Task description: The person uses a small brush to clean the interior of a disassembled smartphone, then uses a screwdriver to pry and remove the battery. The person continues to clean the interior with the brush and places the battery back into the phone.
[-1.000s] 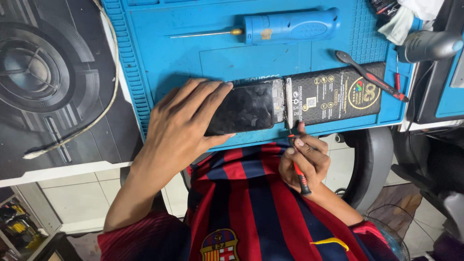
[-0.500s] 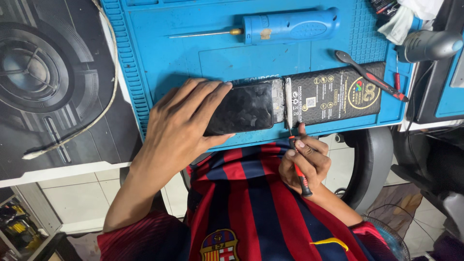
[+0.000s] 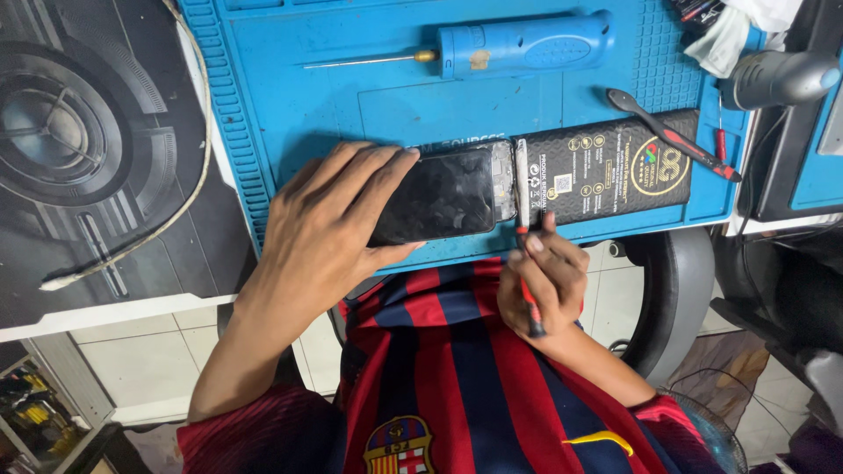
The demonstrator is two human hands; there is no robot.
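Observation:
My left hand (image 3: 329,224) lies flat on a black smartphone (image 3: 443,195) at the near edge of the blue work mat (image 3: 351,105), fingers spread over its left half. My right hand (image 3: 543,281) grips a thin tool with a red and black handle (image 3: 525,219); its metal tip rests across the phone's right end, beside a flat black printed box (image 3: 615,167).
A blue-handled screwdriver (image 3: 492,48) lies at the back of the mat. Black tweezers with red marks (image 3: 672,133) rest on the box. A black patterned mat (image 3: 79,149) with a white cord (image 3: 162,215) sits left. A dark nozzle-shaped device (image 3: 777,77) stands right.

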